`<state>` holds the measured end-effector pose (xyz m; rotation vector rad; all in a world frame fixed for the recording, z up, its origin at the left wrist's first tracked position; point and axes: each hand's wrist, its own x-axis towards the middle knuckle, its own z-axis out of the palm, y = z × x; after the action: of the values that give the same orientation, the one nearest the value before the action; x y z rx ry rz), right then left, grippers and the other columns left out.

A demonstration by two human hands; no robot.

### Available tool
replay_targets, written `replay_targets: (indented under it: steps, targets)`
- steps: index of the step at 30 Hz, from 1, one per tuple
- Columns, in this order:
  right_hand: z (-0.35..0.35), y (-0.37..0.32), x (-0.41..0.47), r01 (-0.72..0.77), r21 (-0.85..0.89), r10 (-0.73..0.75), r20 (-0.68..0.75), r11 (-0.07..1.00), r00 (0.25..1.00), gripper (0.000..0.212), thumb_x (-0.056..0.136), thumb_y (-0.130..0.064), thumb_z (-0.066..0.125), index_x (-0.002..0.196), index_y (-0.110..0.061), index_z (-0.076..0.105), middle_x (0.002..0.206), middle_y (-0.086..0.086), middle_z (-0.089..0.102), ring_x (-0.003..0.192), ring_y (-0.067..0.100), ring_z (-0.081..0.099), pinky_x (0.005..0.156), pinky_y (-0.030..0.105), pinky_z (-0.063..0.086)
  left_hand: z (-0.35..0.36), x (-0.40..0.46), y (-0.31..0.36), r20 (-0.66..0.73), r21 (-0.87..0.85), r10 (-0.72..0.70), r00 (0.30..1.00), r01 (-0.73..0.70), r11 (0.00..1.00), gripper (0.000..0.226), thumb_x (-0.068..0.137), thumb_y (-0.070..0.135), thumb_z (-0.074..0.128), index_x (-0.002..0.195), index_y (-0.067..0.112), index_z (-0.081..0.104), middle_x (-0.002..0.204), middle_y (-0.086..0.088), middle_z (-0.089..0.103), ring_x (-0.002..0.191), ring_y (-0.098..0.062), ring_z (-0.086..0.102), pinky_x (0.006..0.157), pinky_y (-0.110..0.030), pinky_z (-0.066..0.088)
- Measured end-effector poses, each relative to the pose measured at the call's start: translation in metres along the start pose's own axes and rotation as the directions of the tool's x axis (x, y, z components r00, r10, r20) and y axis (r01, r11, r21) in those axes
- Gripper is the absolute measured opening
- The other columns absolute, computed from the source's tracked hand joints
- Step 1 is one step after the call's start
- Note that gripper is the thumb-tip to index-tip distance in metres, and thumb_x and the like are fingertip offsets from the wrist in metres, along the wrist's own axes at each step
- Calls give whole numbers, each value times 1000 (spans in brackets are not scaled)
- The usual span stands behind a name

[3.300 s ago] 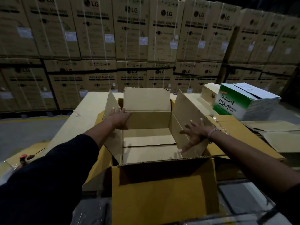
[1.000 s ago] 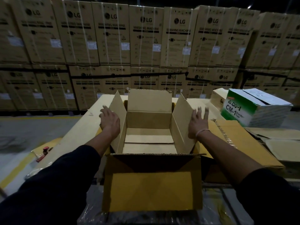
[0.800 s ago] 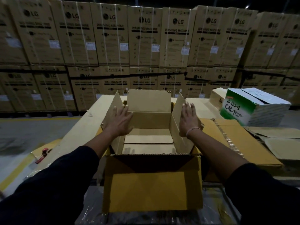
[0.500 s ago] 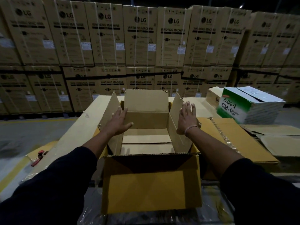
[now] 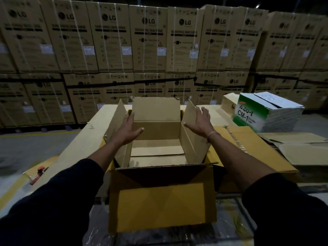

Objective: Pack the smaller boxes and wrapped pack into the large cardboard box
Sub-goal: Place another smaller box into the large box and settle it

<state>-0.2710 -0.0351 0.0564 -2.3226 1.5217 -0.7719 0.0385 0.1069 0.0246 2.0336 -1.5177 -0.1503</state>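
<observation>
The large cardboard box stands open in front of me, all its flaps up and nothing visible on its floor. My left hand lies flat, fingers spread, against the upright left flap. My right hand rests open on the upright right flap, a thin band on its wrist. A green and white box marked CM-1 sits to the right, beyond my right hand. A small tan box stands just behind it. No wrapped pack is identifiable.
The box rests on flat cardboard sheets over a long work surface. Clear plastic film lies at the near edge. A red-handled tool lies at the left. Stacked washing-machine cartons form a wall behind.
Both hands slid a little further forward along the side flaps, and their fingers spread. The flaps stand slightly more upright. The box has stayed in place.
</observation>
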Motion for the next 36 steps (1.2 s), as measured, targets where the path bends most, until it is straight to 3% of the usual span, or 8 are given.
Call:
replay_targets:
  steps: [6, 10, 14, 17, 22, 26, 31, 36]
  targets:
    - [-41, 29, -13, -27, 221, 51, -104, 975, 993, 103, 90, -59, 71, 164, -8, 19, 168, 14, 16, 155, 33, 17, 125, 46, 23, 12, -4, 53, -27, -104, 77, 997, -79, 991, 94, 96, 45, 64, 164, 23, 3, 171, -7, 1, 157, -27, 6, 125, -51, 19]
    - [-70, 66, -31, -79, 450, 123, -69, 890, 990, 98, 91, -62, 68, 165, -18, 21, 171, 5, 17, 155, 26, 22, 122, 46, 26, 29, -12, 105, -49, -182, 133, 990, -140, 973, 89, 97, 41, 64, 164, 22, 7, 171, -7, 6, 157, -28, 10, 124, -52, 21]
    - [-97, 116, -53, -138, 611, 199, -33, 780, 979, 115, 69, -89, 66, 161, -29, 33, 166, -2, 32, 149, 23, 35, 120, 54, 34, 55, -22, 168, -55, -270, 226, 972, -233, 934, 85, 97, 36, 66, 163, 20, 15, 169, -8, 15, 155, -27, 16, 123, -52, 26]
    - [-112, 154, -77, -154, 670, 236, -33, 726, 971, 119, 62, -90, 68, 158, -26, 39, 160, -1, 42, 144, 23, 41, 117, 54, 37, 80, -31, 214, -20, -330, 300, 954, -290, 898, 83, 96, 34, 68, 162, 18, 20, 166, -9, 21, 151, -29, 25, 119, -51, 33]
    - [-131, 210, -121, -181, 699, 281, -29, 692, 959, 90, 78, -77, 66, 150, -26, 50, 150, -1, 51, 139, 19, 44, 118, 52, 33, 137, -50, 278, 26, -356, 389, 921, -355, 864, 78, 98, 37, 65, 161, 20, 23, 169, -9, 16, 156, -25, 15, 120, -41, 24]
    - [-138, 252, -138, -289, 682, 391, 4, 672, 920, 110, 70, -83, 64, 158, -24, 38, 160, 1, 42, 145, 24, 39, 121, 54, 31, 186, -60, 314, 100, -374, 430, 897, -366, 852, 77, 98, 39, 63, 161, 21, 23, 170, -7, 16, 157, -21, 11, 122, -41, 21]
    - [-137, 293, -140, -323, 647, 423, 0, 691, 906, 50, 103, -49, 53, 147, -24, 49, 145, 4, 50, 139, 25, 42, 115, 43, 33, 251, -52, 353, 198, -392, 435, 878, -336, 856, 79, 98, 39, 64, 161, 17, 21, 170, -8, 15, 157, -22, 12, 122, -36, 19]
    - [-120, 341, -121, -383, 560, 437, 41, 735, 899, 96, 75, -87, 53, 152, -30, 47, 154, 1, 51, 141, 23, 45, 119, 54, 34, 306, -5, 382, 282, -388, 390, 876, -267, 882, 83, 98, 37, 64, 162, 14, 17, 170, -12, 11, 156, -26, 13, 122, -37, 20]
